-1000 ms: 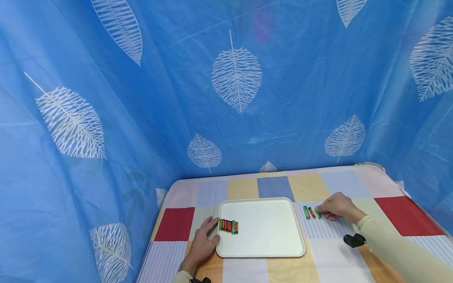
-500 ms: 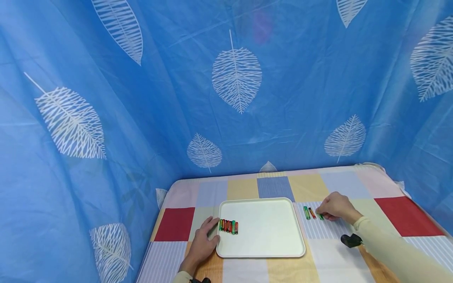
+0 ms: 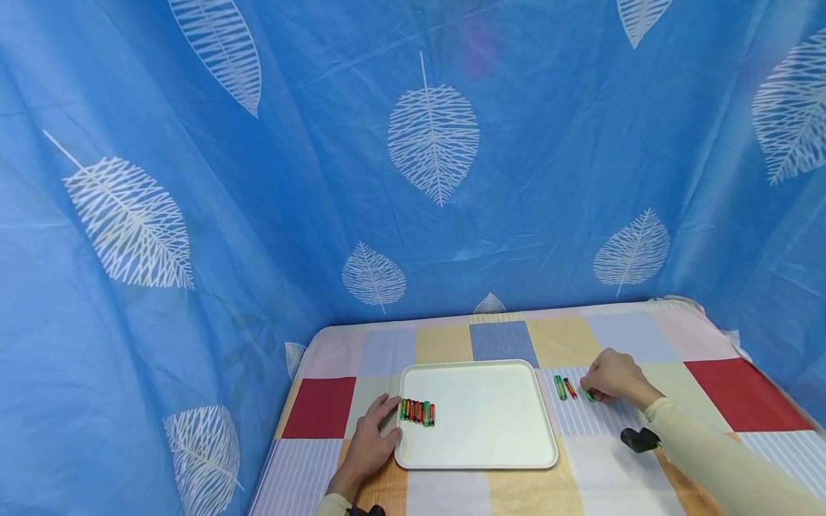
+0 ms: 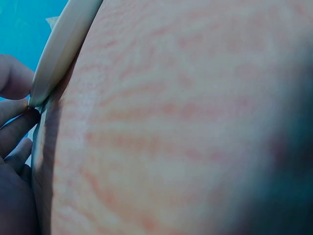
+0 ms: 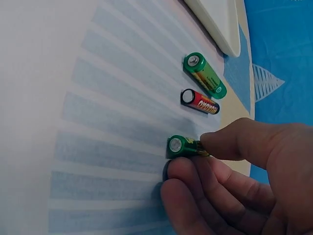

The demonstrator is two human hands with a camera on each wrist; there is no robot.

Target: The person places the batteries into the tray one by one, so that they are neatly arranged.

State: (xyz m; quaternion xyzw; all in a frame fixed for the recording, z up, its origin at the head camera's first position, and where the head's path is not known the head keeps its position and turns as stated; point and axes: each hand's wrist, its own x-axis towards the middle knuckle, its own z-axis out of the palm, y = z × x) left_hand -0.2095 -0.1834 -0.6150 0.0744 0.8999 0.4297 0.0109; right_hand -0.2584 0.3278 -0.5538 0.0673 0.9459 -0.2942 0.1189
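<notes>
My right hand (image 3: 616, 374) pinches a green battery (image 5: 180, 145) between thumb and curled fingers, low over the striped cloth. In the right wrist view its flat metal end faces the camera; the far end is hidden by the thumb. Beside it lie a red-and-black battery (image 5: 199, 101) and a larger green battery (image 5: 205, 76), spaced apart. At the white tray's (image 3: 484, 419) left side, my left hand (image 3: 371, 441) rests with thumb and forefinger spread, fingertips at the rim. Just inside that edge stands a row of several red and green batteries (image 3: 417, 413), side by side.
A patchwork cloth (image 3: 452, 494) covers the table under the tray and loose batteries. Behind and to the left hangs a blue curtain (image 3: 310, 179) with white leaf prints. A black strap piece (image 3: 640, 439) sits at my right wrist.
My right hand has shifted slightly right with the green battery, widening the gap to the red-and-black one. The left hand, the tray and the row of batteries stay put.
</notes>
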